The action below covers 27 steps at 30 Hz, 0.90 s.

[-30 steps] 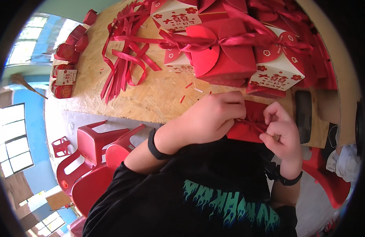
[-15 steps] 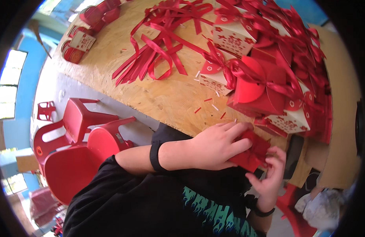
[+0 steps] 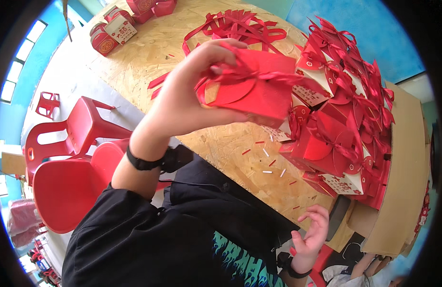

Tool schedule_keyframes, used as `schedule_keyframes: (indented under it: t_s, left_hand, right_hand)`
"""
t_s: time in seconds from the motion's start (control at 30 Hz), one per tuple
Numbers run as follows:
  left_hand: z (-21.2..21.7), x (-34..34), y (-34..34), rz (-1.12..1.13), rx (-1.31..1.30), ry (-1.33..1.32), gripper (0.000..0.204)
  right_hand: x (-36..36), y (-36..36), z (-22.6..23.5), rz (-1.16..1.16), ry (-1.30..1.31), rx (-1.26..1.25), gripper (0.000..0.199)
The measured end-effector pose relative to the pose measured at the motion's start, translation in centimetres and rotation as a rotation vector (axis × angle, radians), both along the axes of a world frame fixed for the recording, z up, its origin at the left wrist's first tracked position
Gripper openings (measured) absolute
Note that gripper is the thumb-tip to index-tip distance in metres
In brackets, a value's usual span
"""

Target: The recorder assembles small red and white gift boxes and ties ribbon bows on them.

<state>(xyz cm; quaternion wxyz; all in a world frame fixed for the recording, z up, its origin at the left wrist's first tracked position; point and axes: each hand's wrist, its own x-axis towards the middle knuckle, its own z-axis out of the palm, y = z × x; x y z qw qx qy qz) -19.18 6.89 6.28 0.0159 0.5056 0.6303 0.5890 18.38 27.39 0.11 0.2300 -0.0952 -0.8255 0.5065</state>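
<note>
My left hand [image 3: 194,93] is raised over the wooden table [image 3: 230,143] and grips a red gift box [image 3: 256,88] tied with a red ribbon bow. The box hangs in the air, just left of a pile of finished red and white gift boxes [image 3: 345,124]. My right hand [image 3: 314,232] is low near the table's front edge, fingers loosely spread, with nothing in it. A bundle of loose red ribbons [image 3: 240,28] lies on the table beyond the held box.
Several small red boxes [image 3: 113,33] sit at the table's far left end. Ribbon scraps [image 3: 271,162] dot the board near me. Red plastic chairs [image 3: 72,162] stand to my left. A cardboard sheet [image 3: 405,182] lies right of the pile.
My left hand has lifted the red box from the table's near edge up toward the pile. My right hand has let go of it and stayed low.
</note>
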Motion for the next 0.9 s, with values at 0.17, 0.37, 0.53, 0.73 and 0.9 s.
schedule_keyframes:
  t_s: [0.17, 0.37, 0.53, 0.73, 0.9]
  left_hand:
    - [0.1, 0.1, 3.8, -0.104, -0.084, 0.113, 0.063]
    - [-0.7, 0.2, 6.4, -0.13, -0.055, 0.15, 0.062]
    - [-1.4, 0.3, 7.0, -0.126, -0.039, 0.13, 0.066]
    - [-2.2, 1.3, 7.1, -0.085, -0.025, 0.05, 0.088]
    - [-3.1, 1.5, 7.1, -0.009, -0.001, 0.044, 0.105]
  right_hand:
    - [-0.8, -0.5, 0.7, -0.009, 0.002, -0.043, 0.054]
    - [-0.4, -0.7, -0.1, -0.032, -0.015, -0.066, 0.048]
    - [-0.4, -0.6, -0.3, -0.017, -0.044, -0.073, 0.043]
    - [-1.3, -0.2, 0.4, -0.029, -0.084, -0.018, 0.04]
    - [-2.4, 0.0, 1.6, 0.013, -0.118, 0.017, 0.037]
